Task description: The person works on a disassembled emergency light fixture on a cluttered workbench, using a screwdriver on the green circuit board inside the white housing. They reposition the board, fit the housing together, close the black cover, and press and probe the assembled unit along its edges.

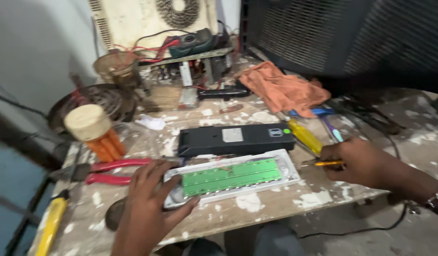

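Note:
A white tray-like housing point(285, 179) with a green circuit board point(231, 176) in it lies on the paint-spattered workbench point(257, 208). My left hand point(145, 199) grips the housing's left end, thumb and fingers around its edge. My right hand point(354, 161) is closed on a small yellow-handled screwdriver point(325, 163), just right of the housing, its tip pointing toward it. Behind the housing lies a long black casing point(235, 139).
Red-handled pliers point(110, 171) lie left of my left hand. A yellow screwdriver point(304, 136), an orange cloth point(283, 89), a jar with a cream lid point(88, 124), a multimeter with red leads point(193, 42) and a yellow tool point(50, 225) crowd the bench.

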